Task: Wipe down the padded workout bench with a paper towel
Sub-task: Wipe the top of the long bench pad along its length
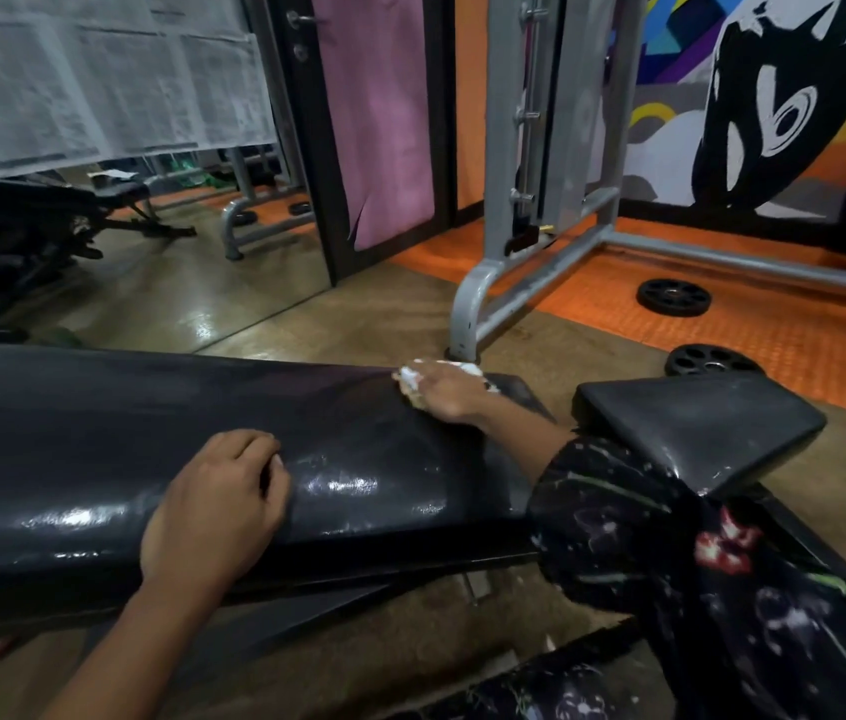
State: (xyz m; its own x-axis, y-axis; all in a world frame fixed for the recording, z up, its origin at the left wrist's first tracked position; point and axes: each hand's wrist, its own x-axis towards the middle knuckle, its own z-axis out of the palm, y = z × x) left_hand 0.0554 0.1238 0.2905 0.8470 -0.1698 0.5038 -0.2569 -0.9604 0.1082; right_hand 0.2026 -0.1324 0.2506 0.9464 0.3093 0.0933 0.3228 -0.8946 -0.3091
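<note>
The black padded bench (99, 449) runs across the view from the left, its long pad shiny with wet streaks. A separate seat pad (696, 428) sits tilted at the right. My right hand (447, 392) presses a crumpled white paper towel (413, 379) on the far edge of the long pad near its right end. My left hand (218, 506) rests palm down on the pad's near side, fingers curled, holding nothing.
A grey steel machine frame (504, 283) stands just beyond the bench. Two black weight plates (673, 297) (706, 360) lie on the orange floor mat at the right. A wall mirror (125, 210) at the left reflects another bench.
</note>
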